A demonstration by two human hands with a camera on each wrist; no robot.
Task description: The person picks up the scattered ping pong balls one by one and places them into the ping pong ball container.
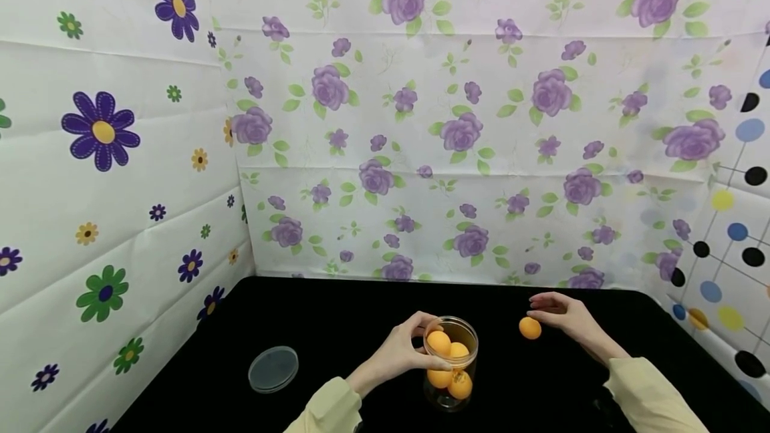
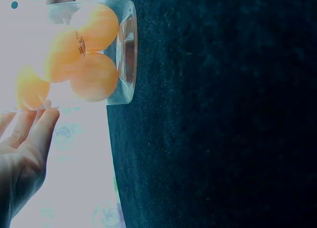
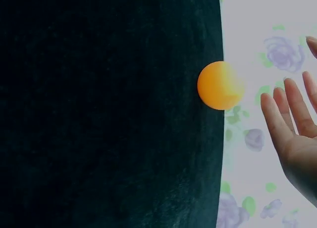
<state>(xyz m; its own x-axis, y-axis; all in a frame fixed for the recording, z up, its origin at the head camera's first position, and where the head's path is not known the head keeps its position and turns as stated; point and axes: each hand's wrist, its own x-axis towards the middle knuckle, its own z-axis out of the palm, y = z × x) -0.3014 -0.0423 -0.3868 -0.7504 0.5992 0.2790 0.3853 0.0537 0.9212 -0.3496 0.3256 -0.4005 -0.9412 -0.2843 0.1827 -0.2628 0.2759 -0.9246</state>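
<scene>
Beside jar (image 1: 450, 361), loose ball (image 1: 530, 328) (mid-table)

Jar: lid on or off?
Off. The jar stands open-topped with orange balls inside; its lid lies flat on the black table to its left.

A black worktop (image 1: 337, 326) fills the lower part of the head view, covered in dark cloth. A round clear lid (image 1: 273, 369) lies flat on it toward the left. Behind stands a white back wall (image 1: 457, 152) printed with purple roses, a left wall (image 1: 102, 186) with purple, green and yellow daisies, and a right wall (image 1: 736, 252) with coloured dots joined by lines
</scene>
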